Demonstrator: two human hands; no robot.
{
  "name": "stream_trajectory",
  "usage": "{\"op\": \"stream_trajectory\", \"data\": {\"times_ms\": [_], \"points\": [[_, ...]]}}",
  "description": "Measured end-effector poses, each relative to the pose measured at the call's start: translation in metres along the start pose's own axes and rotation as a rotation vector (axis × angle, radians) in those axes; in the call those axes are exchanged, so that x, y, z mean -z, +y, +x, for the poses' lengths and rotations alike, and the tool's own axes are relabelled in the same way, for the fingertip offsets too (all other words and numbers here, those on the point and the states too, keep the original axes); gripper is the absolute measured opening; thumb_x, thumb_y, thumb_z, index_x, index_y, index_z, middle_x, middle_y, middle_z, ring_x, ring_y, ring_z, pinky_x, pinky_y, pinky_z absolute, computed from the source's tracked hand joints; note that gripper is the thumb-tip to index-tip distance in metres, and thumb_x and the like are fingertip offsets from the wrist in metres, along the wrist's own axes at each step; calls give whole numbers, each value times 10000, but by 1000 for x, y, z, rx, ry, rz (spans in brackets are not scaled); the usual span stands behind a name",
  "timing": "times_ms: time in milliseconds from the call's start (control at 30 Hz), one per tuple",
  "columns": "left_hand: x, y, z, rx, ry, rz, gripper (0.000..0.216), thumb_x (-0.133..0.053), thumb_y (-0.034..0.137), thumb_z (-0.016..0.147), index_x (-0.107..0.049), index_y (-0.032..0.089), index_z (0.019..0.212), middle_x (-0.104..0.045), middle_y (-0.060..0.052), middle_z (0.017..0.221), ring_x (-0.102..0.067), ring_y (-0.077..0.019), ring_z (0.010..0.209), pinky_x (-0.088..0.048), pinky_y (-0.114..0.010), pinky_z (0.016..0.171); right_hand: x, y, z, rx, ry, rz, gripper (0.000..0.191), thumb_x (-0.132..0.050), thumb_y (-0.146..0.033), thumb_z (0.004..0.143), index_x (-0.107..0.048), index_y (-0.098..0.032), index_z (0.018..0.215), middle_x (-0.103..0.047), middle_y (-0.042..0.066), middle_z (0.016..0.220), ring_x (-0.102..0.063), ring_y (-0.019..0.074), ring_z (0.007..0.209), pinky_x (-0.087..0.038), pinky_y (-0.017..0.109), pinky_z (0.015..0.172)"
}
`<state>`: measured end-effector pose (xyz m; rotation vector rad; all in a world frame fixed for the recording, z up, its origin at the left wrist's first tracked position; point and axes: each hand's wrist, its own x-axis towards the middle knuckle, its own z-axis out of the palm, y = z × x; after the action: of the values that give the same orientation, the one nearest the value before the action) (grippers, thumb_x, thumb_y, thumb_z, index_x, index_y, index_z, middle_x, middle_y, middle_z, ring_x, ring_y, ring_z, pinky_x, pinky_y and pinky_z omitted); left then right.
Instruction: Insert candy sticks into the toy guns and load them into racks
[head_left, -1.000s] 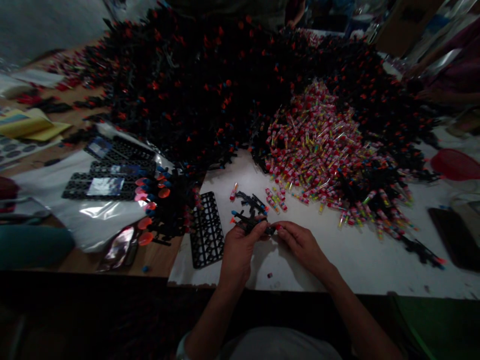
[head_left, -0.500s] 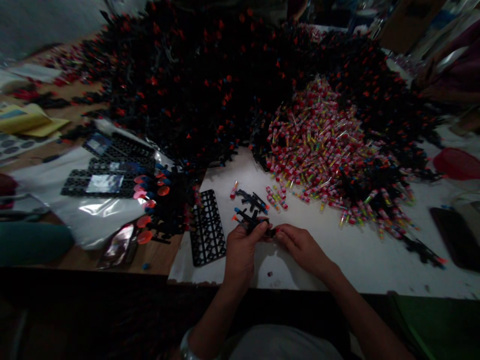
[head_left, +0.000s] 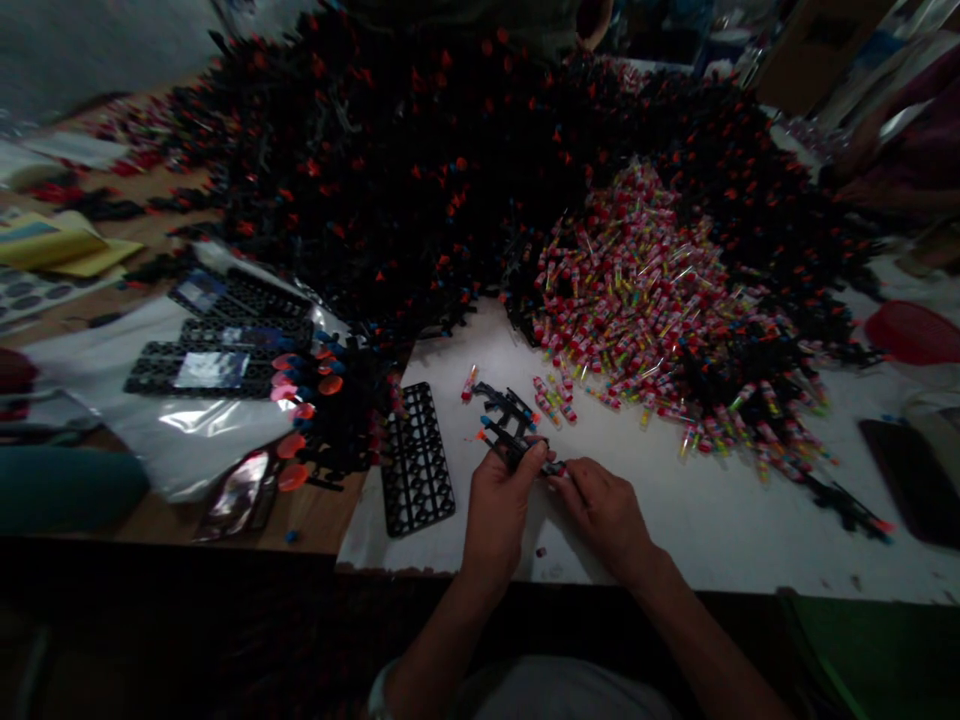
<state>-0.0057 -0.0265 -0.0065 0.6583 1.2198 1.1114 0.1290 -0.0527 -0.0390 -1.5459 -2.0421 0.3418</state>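
Note:
My left hand [head_left: 499, 510] is closed around a small black toy gun [head_left: 504, 440], thumb on top, its blue-and-orange tip pointing up and left. At the gun's rear end, my right hand [head_left: 609, 510] pinches with its fingertips; a small red-pink bit shows there, but I cannot make out its shape. Just beyond lies a second black toy gun [head_left: 504, 403] on the white tabletop. One small candy tube [head_left: 470, 383] lies left of that gun, and several more candy tubes [head_left: 553, 400] are to its right. A black grid tray [head_left: 418, 460] rests left of my hands.
A heap of candy tubes [head_left: 637, 290] rises at right, backed by a large pile of black toy guns [head_left: 360, 170]. Left are toy guns with orange discs [head_left: 330, 385] and plastic bags [head_left: 165, 450]. A phone [head_left: 911, 480] and red basket [head_left: 911, 332] are far right. People stand behind.
Both hands have shifted slightly right with the toy gun. The right hand has turned, its fingers now curled more over the gun's rear end.

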Motion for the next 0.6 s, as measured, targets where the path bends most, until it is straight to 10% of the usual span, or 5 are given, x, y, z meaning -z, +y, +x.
{"op": "stream_trajectory", "data": {"times_ms": [100, 267, 600], "points": [[9, 9, 11, -147, -136, 234, 342, -624, 373, 787, -637, 194, 1079, -672, -74, 1029, -623, -195, 924, -480, -325, 835, 37, 31, 1, -114, 167, -107, 294, -401, -381, 944, -588, -185, 1060, -637, 91, 874, -599, 205, 814, -507, 330, 739], [23, 20, 47, -591, -20, 942, 348, -557, 214, 817, -609, 169, 1158, -515, -148, 1318, -435, -296, 1237, -339, -471, 1038, 78, 67, 12, -275, 435, -374, 503, -332, -198, 917, -308, -99, 1410, -373, 209, 1381, -292, 308, 1328, -302, 545, 1059], [28, 1, 36, -744, -52, 1399, 347, -553, 190, 820, -591, 180, 1165, -595, -114, 1180, -490, -287, 1038, -420, -433, 900, -18, 1, 86, -131, -60, -288, 156, -452, -153, 894, -591, -169, 961, -578, 115, 961, -574, 207, 836, -484, 282, 639]]}}
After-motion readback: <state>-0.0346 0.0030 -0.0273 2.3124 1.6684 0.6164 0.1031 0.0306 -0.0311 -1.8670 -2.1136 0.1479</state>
